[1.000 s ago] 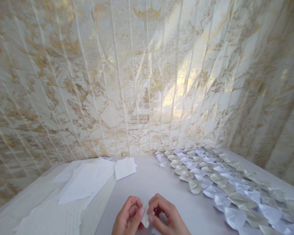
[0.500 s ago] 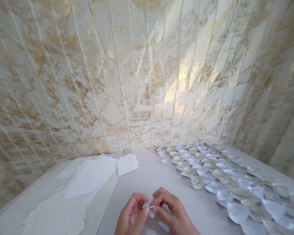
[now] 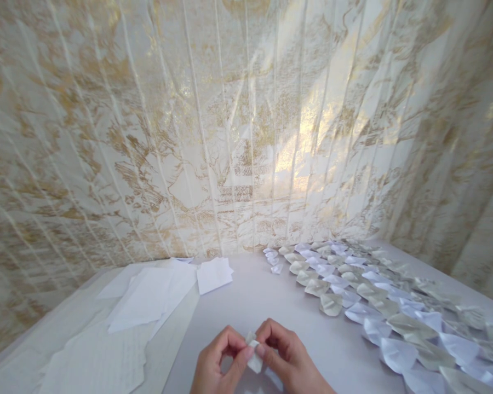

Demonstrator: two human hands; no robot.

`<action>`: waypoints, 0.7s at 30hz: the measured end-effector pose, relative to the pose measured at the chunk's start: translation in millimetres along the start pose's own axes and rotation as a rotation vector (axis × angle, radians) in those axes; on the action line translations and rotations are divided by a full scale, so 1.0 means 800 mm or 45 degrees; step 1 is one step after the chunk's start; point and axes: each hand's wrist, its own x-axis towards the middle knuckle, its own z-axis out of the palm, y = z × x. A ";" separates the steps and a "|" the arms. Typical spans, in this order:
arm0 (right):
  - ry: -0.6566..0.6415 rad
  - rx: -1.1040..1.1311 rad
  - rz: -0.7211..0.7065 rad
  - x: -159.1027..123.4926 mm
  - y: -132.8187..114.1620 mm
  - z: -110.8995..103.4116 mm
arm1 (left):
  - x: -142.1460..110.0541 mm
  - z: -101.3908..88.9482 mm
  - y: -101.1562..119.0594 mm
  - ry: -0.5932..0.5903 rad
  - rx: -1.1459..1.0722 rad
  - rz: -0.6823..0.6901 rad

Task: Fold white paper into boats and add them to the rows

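Between my hands, near the table's front edge, is a small folded piece of whitish paper. My left hand pinches its left side between thumb and forefinger. The thumb and forefinger of my right hand grip the opposite side. Part of the paper is covered by the fingertips, so its exact fold is hard to make out. Both hands hover just over the pale table.
Rows of folded white and greyish paper pieces cover the table's right side. A few smaller folded pieces lie at the back. Left are loose paper sheets and a small paper stack. A gold-patterned curtain hangs behind.
The folded paper has turned between my fingers and shows more of its surface. My left and right fingertips have shifted slightly; the things on the table stay put.
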 end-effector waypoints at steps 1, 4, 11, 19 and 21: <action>-0.007 -0.005 -0.002 0.000 0.000 0.000 | -0.001 0.000 0.001 0.004 0.010 0.000; -0.023 -0.022 -0.008 -0.002 0.002 0.001 | -0.002 0.002 0.005 0.052 -0.019 -0.007; -0.076 0.141 -0.021 0.001 0.005 0.004 | -0.004 0.005 0.012 0.129 -0.065 -0.028; 0.032 -0.118 0.038 0.000 -0.001 0.003 | -0.004 0.004 0.013 0.051 -0.099 -0.055; 0.035 -0.115 0.031 0.000 0.001 0.002 | -0.004 0.004 0.014 0.010 -0.128 -0.061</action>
